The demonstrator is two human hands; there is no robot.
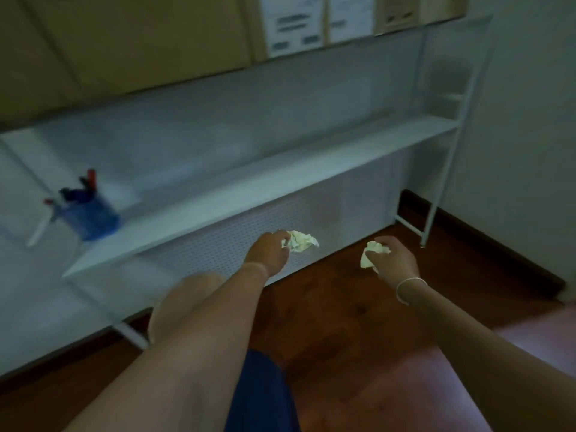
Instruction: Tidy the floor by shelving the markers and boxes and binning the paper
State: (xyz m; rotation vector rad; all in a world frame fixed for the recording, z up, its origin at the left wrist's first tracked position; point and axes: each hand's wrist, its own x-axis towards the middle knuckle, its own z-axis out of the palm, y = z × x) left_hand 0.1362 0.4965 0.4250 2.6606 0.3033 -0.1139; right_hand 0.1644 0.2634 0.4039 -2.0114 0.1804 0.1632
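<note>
Paper, crumpled, two pieces: we are holding one pale wad (300,241) in our left hand (268,255), the grip pinching it at the fingertips so most of it is sticking out to the right, and a second wad (374,254) in our right hand (396,260), the grip curling round it from above. Both pieces are hanging in the air above the dark wooden floor (336,310), just in front of the perforated lower panel of the white metal shelf unit (280,179). Markers (81,190), red and dark-capped, are standing in a blue holder (93,219) at the left end of the lower shelf board, blurred. Cardboard boxes (124,42) with white labels are sitting on the shelf above. We are wearing a thin pale band (408,286) on the right wrist. Our bare knee (184,304) and blue shorts (261,391) are showing below the arms.
</note>
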